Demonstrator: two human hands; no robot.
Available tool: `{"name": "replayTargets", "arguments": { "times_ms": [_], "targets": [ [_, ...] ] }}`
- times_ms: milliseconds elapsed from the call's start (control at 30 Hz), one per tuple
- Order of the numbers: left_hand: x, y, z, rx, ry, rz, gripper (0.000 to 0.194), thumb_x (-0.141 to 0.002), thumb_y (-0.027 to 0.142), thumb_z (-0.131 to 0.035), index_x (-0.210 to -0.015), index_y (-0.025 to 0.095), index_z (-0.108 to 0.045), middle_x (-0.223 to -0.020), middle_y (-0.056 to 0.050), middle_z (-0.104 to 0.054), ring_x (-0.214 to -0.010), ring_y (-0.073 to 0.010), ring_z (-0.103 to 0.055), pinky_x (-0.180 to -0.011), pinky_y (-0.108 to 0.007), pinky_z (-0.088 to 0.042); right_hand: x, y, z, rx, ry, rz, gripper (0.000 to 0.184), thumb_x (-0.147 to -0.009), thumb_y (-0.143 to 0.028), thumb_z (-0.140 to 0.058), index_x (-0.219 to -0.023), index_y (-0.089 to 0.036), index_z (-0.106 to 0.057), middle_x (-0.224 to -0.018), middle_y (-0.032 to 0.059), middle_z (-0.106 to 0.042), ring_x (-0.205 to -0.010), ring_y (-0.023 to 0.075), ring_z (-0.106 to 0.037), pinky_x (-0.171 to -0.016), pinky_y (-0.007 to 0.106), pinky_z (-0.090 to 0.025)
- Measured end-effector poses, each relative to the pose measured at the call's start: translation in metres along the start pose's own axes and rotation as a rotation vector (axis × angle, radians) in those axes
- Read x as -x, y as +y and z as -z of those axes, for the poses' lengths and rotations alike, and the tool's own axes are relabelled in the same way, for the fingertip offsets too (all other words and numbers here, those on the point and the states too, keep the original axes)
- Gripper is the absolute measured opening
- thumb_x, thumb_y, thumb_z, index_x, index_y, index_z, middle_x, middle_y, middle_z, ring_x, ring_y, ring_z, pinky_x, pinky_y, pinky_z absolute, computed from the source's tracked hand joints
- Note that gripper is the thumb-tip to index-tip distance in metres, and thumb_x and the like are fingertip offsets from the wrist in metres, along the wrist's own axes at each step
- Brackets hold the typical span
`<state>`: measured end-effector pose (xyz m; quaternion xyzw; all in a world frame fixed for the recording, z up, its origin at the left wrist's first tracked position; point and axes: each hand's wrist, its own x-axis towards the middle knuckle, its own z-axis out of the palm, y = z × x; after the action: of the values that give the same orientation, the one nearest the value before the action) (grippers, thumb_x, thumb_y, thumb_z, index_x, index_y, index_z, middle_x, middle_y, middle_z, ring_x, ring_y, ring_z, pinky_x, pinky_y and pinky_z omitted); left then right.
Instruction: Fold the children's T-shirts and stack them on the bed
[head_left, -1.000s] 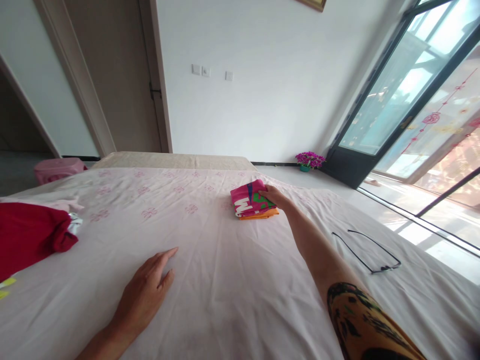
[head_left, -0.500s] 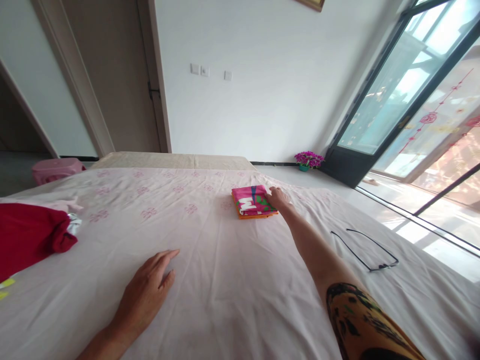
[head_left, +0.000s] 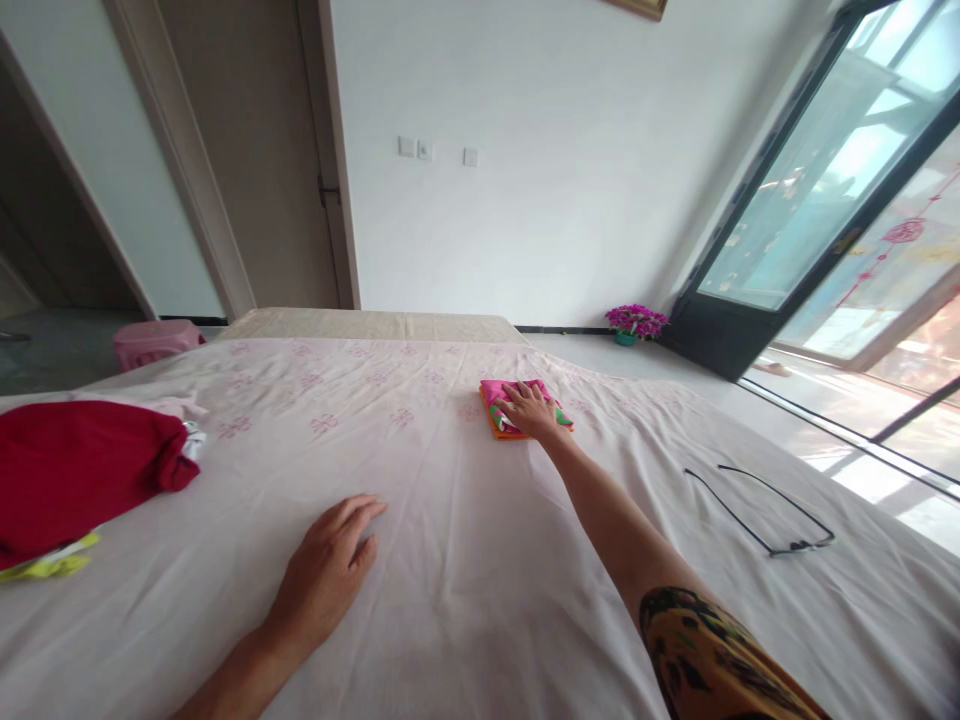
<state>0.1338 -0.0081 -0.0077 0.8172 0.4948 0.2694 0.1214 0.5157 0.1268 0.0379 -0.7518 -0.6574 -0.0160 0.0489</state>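
Note:
A folded pink and orange garment (head_left: 495, 392) with green and white print lies on the pale floral bedsheet (head_left: 450, 560). Flat on top of it rests my right hand (head_left: 531, 408), fingers spread, covering much of the print. My left hand (head_left: 334, 555) is over the sheet, nearer to me and to the left, its fingers loosely extended and holding nothing. To the left of that hand is a heap of clothes with a red garment (head_left: 90, 470) on top and a yellow-green cloth (head_left: 56, 565) showing beneath.
Eyeglasses (head_left: 795, 545) lie on the sheet at the right. Beyond the bed are a pink stool (head_left: 157, 342), a beige covered surface (head_left: 375, 325), a pot of purple flowers (head_left: 636, 322) and a dark-framed glass door (head_left: 720, 335).
My right hand has moved from the garment's right edge onto its top and now lies flat there. My left hand stays over the sheet. The view has turned slightly left.

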Motion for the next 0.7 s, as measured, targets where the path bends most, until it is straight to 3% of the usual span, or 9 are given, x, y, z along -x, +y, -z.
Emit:
{"name": "replayTargets", "arguments": {
  "times_ms": [167,300,367,467,567,700],
  "targets": [
    [-0.001,0.008,0.008,0.026,-0.001,0.010,0.040,-0.086,0.014,-0.044,-0.119,0.021,-0.066,-0.127,-0.007,-0.065,-0.122,-0.0199,-0.057,-0.110,-0.040,-0.042,0.002,-0.001,0.003,0.127,0.040,0.119,0.041,-0.098,-0.042,-0.041,-0.138,-0.037,-0.050,-0.151,0.0067,-0.041,-0.137,0.0339,-0.031,-0.102,0.066,-0.030],
    [-0.002,0.005,0.007,0.110,0.033,0.037,0.040,-0.083,0.011,-0.046,-0.118,0.019,-0.065,-0.123,-0.007,-0.067,-0.118,-0.0192,-0.059,-0.108,-0.037,-0.044,0.020,-0.022,0.003,0.035,0.323,0.090,0.040,-0.096,-0.024,-0.040,-0.131,-0.023,-0.058,-0.141,0.0120,-0.053,-0.132,0.0315,-0.041,-0.107,0.057,-0.030],
    [-0.005,-0.003,0.007,0.153,0.103,0.061,0.041,-0.083,0.011,-0.046,-0.120,0.018,-0.063,-0.122,-0.008,-0.067,-0.118,-0.0185,-0.060,-0.106,-0.036,-0.045,0.040,-0.041,0.002,-0.032,0.449,0.185,0.043,-0.092,-0.017,-0.042,-0.132,-0.021,-0.058,-0.143,0.0104,-0.052,-0.136,0.0297,-0.037,-0.111,0.051,-0.028],
    [-0.014,-0.022,0.018,0.124,0.293,0.079,0.043,-0.083,0.011,-0.046,-0.123,0.018,-0.060,-0.125,-0.009,-0.065,-0.120,-0.0198,-0.058,-0.108,-0.038,-0.044,0.080,-0.070,-0.003,-0.128,0.423,0.368,0.044,-0.089,-0.016,-0.046,-0.131,-0.023,-0.059,-0.145,0.0076,-0.051,-0.136,0.0279,-0.039,-0.110,0.046,-0.033],
    [-0.025,-0.050,0.055,-0.003,0.543,0.144,0.042,-0.084,0.013,-0.049,-0.124,0.019,-0.059,-0.129,-0.011,-0.061,-0.127,-0.0238,-0.053,-0.112,-0.043,-0.040,0.116,-0.091,-0.013,-0.198,0.235,0.445,0.043,-0.091,-0.026,-0.048,-0.133,-0.023,-0.058,-0.145,0.0088,-0.050,-0.130,0.0271,-0.046,-0.106,0.044,-0.039],
    [-0.019,-0.093,0.132,-0.192,0.843,0.319,0.043,-0.086,0.022,-0.050,-0.129,0.017,-0.055,-0.142,-0.016,-0.049,-0.135,-0.0310,-0.042,-0.114,-0.051,-0.031,0.141,-0.104,-0.027,-0.234,0.097,0.427,0.046,-0.095,-0.029,-0.043,-0.139,-0.020,-0.054,-0.146,0.0110,-0.050,-0.135,0.0258,-0.044,-0.112,0.044,-0.035]
  ]
}}
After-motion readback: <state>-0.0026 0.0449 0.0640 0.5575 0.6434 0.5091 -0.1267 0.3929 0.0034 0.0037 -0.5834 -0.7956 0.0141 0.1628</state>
